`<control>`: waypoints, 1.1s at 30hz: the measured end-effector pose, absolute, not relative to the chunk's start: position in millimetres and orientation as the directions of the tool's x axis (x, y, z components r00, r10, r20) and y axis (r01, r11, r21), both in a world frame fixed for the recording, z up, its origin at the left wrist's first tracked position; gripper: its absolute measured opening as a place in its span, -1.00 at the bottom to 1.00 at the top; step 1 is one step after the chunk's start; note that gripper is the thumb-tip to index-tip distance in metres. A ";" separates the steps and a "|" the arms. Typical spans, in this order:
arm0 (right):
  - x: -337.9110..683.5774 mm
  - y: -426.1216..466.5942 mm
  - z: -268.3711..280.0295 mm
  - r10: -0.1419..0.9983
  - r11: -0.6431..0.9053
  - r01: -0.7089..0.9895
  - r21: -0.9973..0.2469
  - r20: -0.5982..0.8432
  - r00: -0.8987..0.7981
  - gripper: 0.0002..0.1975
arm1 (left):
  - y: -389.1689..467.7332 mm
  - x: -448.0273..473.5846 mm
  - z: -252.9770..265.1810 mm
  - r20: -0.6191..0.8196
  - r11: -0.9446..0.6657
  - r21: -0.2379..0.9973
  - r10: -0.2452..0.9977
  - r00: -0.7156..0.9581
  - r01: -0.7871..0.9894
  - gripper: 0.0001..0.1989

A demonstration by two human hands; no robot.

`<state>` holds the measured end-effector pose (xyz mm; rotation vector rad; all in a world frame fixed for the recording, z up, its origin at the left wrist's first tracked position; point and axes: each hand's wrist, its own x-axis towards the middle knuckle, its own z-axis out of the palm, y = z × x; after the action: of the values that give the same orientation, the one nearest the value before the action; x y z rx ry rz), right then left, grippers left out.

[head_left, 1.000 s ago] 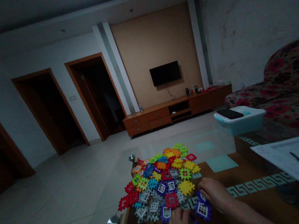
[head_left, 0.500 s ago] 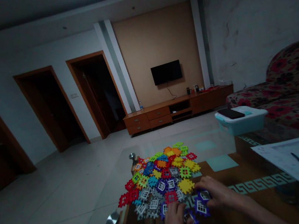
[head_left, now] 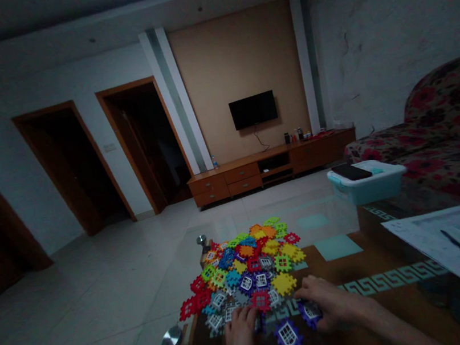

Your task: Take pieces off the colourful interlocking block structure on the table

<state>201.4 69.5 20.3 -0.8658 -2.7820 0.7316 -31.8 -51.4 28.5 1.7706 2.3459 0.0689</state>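
Right hand (head_left: 324, 300) grips purple-and-white toothed plastic tile (head_left: 310, 314), left hand (head_left: 241, 330) can't tell from here; best pinch edges lightly.

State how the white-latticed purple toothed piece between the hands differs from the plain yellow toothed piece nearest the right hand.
The white-latticed purple toothed piece has a white centre grid; the plain yellow toothed piece shows none. The purple piece lies apart, nearer the camera; the yellow piece lies at the edge of the multicoloured pile. Both have toothed edges.
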 end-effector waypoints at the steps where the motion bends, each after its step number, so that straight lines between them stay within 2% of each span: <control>1: 201.9 67.2 22.6 0.589 0.713 0.523 -0.467 -0.005 -0.808 -0.39 | -51.7 -30.2 32.8 -0.143 0.287 0.157 0.953 -0.266 0.945 -0.29; 4: 197.6 59.1 28.1 0.590 0.723 0.483 -0.494 0.080 -0.803 -0.43 | -55.7 -28.0 40.9 -0.151 0.309 0.160 0.946 -0.286 0.938 -0.26; 8: 178.6 45.5 27.4 0.477 0.762 0.298 -0.574 0.187 -0.859 -0.37 | -62.8 -33.4 34.3 -0.114 0.253 0.262 0.966 -0.230 0.931 -0.22; 11: 163.5 37.9 19.4 0.364 0.791 0.217 -0.572 0.156 -0.918 -0.37 | -62.5 -40.3 22.8 -0.086 0.156 0.374 0.987 -0.133 0.914 -0.26; 14: 155.9 36.1 11.1 0.325 0.802 0.213 -0.558 0.109 -0.939 -0.40 | -59.0 -43.3 16.9 -0.067 0.142 0.365 0.990 -0.126 0.920 -0.34; 19: 156.0 36.4 8.6 0.349 0.780 0.223 -0.586 0.111 -0.930 -0.37 | -59.8 -35.7 24.4 -0.084 0.211 0.314 0.977 -0.194 0.926 -0.36; 24: 150.6 28.2 10.0 0.395 0.765 0.266 -0.586 0.102 -0.913 -0.41 | -61.4 -27.7 31.0 -0.139 0.279 0.231 0.958 -0.252 0.932 -0.25; 27: 146.3 25.6 6.2 0.395 0.776 0.276 -0.568 0.094 -0.914 -0.44 | -62.0 -29.5 34.8 -0.135 0.272 0.191 0.959 -0.249 0.943 -0.26; 31: 153.6 35.6 5.9 0.401 0.724 0.281 -0.630 0.054 -0.914 -0.13 | -67.3 -32.2 48.7 0.015 0.244 0.215 0.967 -0.253 0.946 -0.40; 33: 163.2 45.1 11.2 0.440 0.674 0.282 -0.683 0.064 -0.896 -0.07 | -69.9 -29.2 56.3 0.068 0.197 0.237 0.973 -0.219 0.951 -0.43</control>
<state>163.2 45.1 11.2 -0.5842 -2.6647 1.0312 -29.2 -69.9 56.3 1.8997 2.3542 0.3485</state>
